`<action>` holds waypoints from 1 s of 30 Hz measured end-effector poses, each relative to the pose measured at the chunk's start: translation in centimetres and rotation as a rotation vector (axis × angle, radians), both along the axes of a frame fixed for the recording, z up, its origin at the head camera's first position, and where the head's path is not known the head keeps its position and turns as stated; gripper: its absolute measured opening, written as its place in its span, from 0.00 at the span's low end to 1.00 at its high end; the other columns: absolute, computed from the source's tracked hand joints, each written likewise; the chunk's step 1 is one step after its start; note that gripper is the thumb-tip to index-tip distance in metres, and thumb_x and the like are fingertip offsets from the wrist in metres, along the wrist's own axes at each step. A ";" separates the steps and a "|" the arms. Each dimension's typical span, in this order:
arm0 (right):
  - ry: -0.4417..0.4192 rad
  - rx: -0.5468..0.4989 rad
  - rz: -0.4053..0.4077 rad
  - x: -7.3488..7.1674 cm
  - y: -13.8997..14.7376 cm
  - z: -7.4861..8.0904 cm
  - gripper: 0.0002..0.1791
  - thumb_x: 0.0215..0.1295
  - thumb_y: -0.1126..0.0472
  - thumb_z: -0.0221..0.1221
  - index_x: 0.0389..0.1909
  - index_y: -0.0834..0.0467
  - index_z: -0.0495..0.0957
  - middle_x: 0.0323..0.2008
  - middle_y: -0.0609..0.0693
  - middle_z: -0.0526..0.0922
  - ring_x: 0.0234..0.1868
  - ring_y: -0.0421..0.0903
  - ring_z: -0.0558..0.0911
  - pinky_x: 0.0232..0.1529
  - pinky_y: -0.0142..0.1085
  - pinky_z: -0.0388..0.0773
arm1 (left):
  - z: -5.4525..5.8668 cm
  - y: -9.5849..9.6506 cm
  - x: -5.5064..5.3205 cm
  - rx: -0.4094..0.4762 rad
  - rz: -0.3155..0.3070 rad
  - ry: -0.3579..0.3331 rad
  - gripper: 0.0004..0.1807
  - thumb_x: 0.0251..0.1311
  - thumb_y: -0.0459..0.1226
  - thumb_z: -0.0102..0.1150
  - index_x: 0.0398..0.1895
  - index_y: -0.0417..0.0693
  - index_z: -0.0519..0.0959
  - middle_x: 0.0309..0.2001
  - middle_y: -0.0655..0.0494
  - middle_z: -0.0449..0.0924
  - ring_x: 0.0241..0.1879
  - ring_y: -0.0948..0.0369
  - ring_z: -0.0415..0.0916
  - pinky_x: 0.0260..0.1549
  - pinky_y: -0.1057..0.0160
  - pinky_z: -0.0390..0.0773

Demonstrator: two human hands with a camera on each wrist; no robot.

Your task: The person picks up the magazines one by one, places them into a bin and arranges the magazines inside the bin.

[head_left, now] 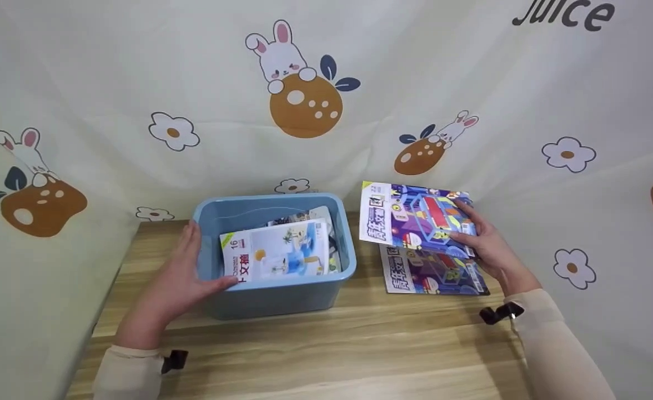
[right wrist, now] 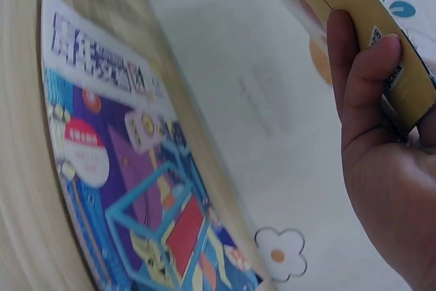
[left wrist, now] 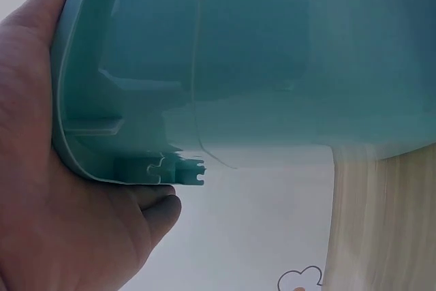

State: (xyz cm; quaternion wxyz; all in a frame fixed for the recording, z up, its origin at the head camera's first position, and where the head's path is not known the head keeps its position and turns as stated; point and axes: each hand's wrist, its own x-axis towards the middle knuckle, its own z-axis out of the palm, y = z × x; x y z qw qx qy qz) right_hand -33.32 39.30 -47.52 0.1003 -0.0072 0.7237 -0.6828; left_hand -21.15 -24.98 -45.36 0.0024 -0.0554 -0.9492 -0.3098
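My left hand [head_left: 172, 286] holds the left end of a blue plastic bin [head_left: 282, 300], thumb over the front rim. In the left wrist view, the palm [left wrist: 48, 189] lies along the bin's rim [left wrist: 60, 86], fingertips curling under it. Inside the bin, a white magazine [head_left: 271, 255] with a beach-drink cover lies on top of others. My right hand [head_left: 493, 253] pinches a purple-and-blue magazine [head_left: 415, 216] by its right edge, raised and tilted. Its yellowish back [right wrist: 381, 5] shows in the right wrist view. Below it, a matching magazine [head_left: 407, 278] lies flat on the table.
The wood-grain table [head_left: 360, 355] bears the bin at left and the flat magazine at right. Behind and at both sides hangs a pale curtain [head_left: 221, 83] printed with rabbits, oranges and flowers, close behind the bin.
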 end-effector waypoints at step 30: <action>0.050 0.028 0.145 1.4 -15.3 6.5 0.52 0.70 0.59 0.77 0.88 0.32 0.61 0.80 0.59 0.60 0.61 0.59 0.85 0.56 0.41 0.90 | -0.2 -0.2 -0.1 0.021 -0.014 0.052 0.85 0.51 0.75 0.75 0.90 0.36 0.34 0.90 0.33 0.30 0.87 0.31 0.35 0.76 0.22 0.53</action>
